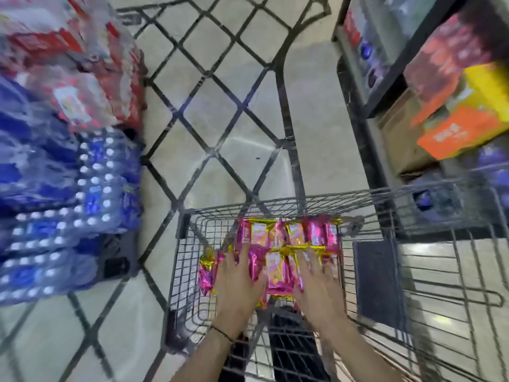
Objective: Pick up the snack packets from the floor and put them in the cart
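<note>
Our left hand [239, 275] and right hand [316, 281] lie flat on foil snack packets [276, 274] in the cart [316, 205]; probably light, slippery; pinch edges.

Single view: head-worn wide-angle cam. The scene is taken from above, facing fwd and steeply down into the wire cart [275, 205]. The left hand [239, 282] and right hand [316, 285] are framed close, low-centre, w/ forearms entering at the bottom edge. Tiled floor [316, 133] is seen beyond the cart. Stacked packs [68, 188] are caught at the left edge and shelving [385, 78] at the right, both blurred and bent by the lens.
</note>
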